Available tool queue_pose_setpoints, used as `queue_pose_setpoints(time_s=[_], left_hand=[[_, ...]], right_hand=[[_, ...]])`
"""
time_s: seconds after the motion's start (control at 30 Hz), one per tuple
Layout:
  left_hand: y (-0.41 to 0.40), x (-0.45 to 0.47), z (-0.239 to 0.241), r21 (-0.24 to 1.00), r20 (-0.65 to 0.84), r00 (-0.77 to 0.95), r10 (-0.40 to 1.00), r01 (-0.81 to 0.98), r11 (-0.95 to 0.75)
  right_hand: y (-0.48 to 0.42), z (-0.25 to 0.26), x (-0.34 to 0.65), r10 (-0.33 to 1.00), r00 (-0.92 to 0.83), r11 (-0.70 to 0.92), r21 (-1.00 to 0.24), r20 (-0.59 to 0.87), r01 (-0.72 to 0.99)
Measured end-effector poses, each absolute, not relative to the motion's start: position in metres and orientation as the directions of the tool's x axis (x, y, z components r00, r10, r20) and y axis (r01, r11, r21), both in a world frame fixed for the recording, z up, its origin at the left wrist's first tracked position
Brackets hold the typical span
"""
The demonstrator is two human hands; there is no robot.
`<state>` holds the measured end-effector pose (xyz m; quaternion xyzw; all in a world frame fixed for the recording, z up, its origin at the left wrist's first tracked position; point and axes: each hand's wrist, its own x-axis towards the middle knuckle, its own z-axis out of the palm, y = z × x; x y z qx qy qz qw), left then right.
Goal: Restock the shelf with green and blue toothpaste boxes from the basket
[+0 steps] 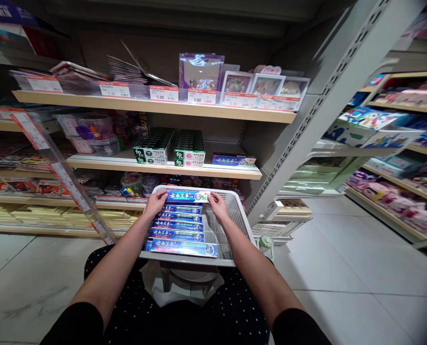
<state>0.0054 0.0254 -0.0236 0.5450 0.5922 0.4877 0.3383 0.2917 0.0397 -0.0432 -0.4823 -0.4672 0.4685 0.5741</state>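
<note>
A white plastic basket (pixel 239 218) rests in front of me on a stool, holding several blue toothpaste boxes (pixel 179 235) laid in a row. My left hand (pixel 155 203) and my right hand (pixel 218 205) grip the two ends of the farthest blue toothpaste box (pixel 188 196), lifted slightly at the basket's far edge. Both hands have fingers curled on that box.
Wooden shelves stand just ahead: green toothpaste box stacks (pixel 170 146) and a blue box (pixel 233 159) on the middle shelf (pixel 163 167), price tags above. A slanted clear rail (pixel 60 170) hangs at left. A grey upright (pixel 306 120) and tiled floor (pixel 342 268) lie to the right.
</note>
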Motion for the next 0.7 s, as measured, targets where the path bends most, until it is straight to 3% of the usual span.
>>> queue_pose_setpoints(time_s=[0.27,0.57,0.7], left_hand=[[0.023,0.007,-0.020,0.939,0.133,-0.163,0.978,0.335,-0.072],[0.022,0.013,-0.014,0.975,0.083,-0.182,0.980,0.216,-0.042],[0.020,0.018,-0.014,0.985,0.093,-0.162,0.982,0.157,-0.068]], right_hand=[[0.038,-0.042,0.294,0.987,0.107,0.124,-0.992,0.121,-0.024],[0.037,-0.038,0.285,0.988,0.122,0.100,-0.994,0.093,-0.047],[0.033,-0.033,0.282,0.986,0.116,0.116,-0.993,0.119,0.030]])
